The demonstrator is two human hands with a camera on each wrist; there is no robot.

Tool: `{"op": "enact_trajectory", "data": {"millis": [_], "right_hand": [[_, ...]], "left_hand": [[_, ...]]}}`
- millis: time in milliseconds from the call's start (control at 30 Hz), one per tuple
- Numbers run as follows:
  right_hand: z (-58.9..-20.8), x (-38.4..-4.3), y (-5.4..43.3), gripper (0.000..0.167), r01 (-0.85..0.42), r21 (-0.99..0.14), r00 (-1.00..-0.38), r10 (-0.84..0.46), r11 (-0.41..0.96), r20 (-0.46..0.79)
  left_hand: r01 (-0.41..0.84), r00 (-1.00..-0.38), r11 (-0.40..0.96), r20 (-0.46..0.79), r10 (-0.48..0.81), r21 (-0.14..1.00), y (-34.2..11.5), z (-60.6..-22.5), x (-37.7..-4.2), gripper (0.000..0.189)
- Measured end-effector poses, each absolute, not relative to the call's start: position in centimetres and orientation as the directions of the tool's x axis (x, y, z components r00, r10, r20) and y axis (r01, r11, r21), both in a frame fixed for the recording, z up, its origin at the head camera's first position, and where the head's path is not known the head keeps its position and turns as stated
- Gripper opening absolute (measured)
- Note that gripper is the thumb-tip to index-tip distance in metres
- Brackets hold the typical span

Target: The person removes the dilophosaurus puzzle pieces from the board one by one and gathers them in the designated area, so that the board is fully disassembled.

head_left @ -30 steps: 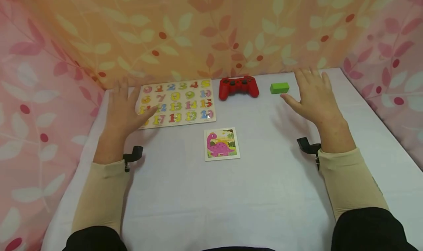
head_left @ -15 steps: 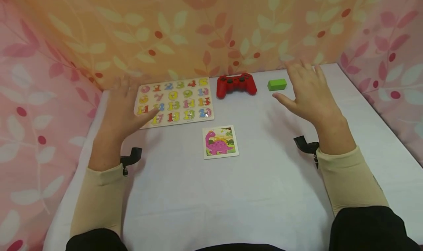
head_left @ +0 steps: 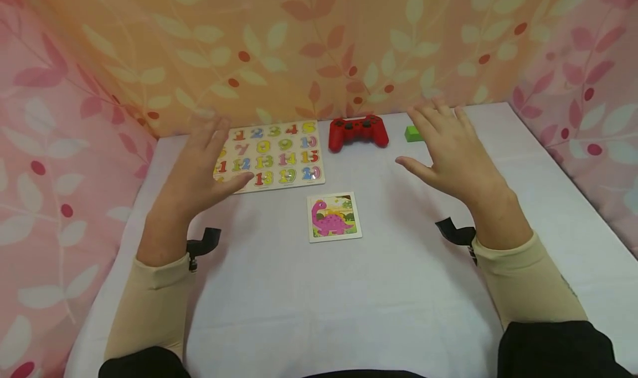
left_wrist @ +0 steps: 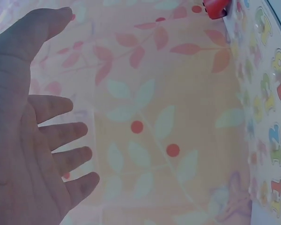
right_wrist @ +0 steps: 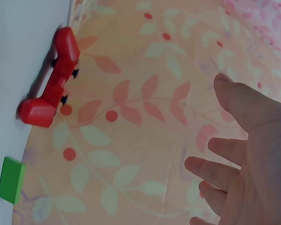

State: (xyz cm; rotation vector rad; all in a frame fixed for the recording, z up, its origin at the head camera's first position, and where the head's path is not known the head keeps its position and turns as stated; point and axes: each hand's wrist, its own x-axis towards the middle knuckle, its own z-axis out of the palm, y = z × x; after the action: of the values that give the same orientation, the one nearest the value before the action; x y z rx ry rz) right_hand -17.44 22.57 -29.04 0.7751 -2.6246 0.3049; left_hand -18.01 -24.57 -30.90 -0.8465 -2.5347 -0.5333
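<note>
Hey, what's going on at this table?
Someone's left hand and right hand hover open above a white table, holding nothing. In the head view, the left hides part of a number board and the right hides part of a green block. A red game controller lies between board and block, and a dinosaur picture lies in front of them.

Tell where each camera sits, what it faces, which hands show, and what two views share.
Head: on the head, forward and down at the white table; left hand, right hand, sleeves show.
Left wrist: at that wrist, facing curtain and number board; left hand alone shows.
Right wrist: at that wrist, facing curtain, red controller and green block; right hand alone shows.
Head and right wrist share red controller and green block.
</note>
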Motion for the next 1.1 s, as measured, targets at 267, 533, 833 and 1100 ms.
{"op": "enact_trajectory", "data": {"millis": [267,533,833,1100], "right_hand": [[-29.0,-16.9,21.0,0.076,-0.653,-0.107,-0.685,-0.523,0.750,0.507],[-29.1,-16.0,19.7,0.078,-0.684,-0.083,-0.656,-0.562,0.725,0.503],[-28.8,-15.9,16.6,0.080,-0.713,-0.142,-0.684,-0.635,0.687,0.360],[-27.9,-15.2,15.6,0.069,-0.656,-0.181,-0.749,-0.605,0.732,0.269]], "left_hand": [[0.721,-0.657,0.642,0.552,0.514,0.260,-22.3,-31.6,-18.3,0.087],[0.721,-0.688,0.598,0.459,0.562,0.350,-19.8,-32.7,-17.9,0.090],[0.582,-0.809,0.656,0.258,0.528,0.481,-18.9,-33.0,-15.7,0.091],[0.548,-0.827,0.658,0.217,0.519,0.517,-17.0,-34.0,-15.6,0.085]]}}
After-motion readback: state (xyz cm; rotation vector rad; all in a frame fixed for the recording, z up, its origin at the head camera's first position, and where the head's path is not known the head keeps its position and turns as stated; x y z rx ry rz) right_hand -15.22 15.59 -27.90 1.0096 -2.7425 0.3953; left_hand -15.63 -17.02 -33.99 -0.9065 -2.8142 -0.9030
